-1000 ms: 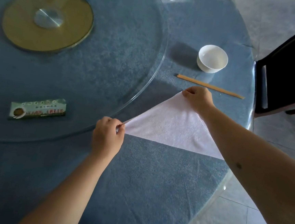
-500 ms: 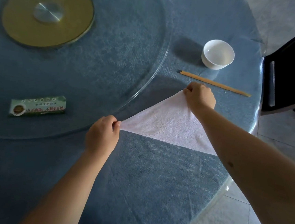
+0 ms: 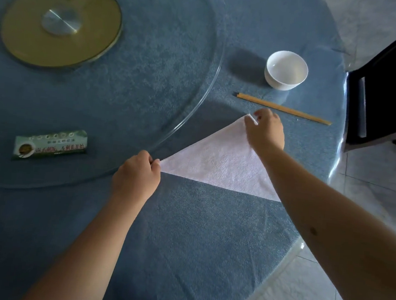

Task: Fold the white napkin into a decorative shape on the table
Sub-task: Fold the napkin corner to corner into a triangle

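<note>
The white napkin (image 3: 217,161) lies flat on the blue tablecloth (image 3: 197,233) as a triangle, its long straight edge toward me. My left hand (image 3: 137,176) pinches the napkin's left corner, just at the rim of the glass turntable. My right hand (image 3: 267,129) pinches the far top corner between thumb and fingers and lifts its tip slightly. My right forearm covers the napkin's right corner.
A white bowl (image 3: 286,70) stands beyond the napkin, with a pair of wooden chopsticks (image 3: 283,108) lying between them. A glass turntable (image 3: 208,79) with a gold hub (image 3: 60,24) carries a green packet (image 3: 50,145). A dark chair (image 3: 389,87) stands at the table's right edge.
My right hand has shifted on the top corner, and its fingers now pinch the raised tip. My left hand keeps its hold on the left corner. The napkin stays a triangle.
</note>
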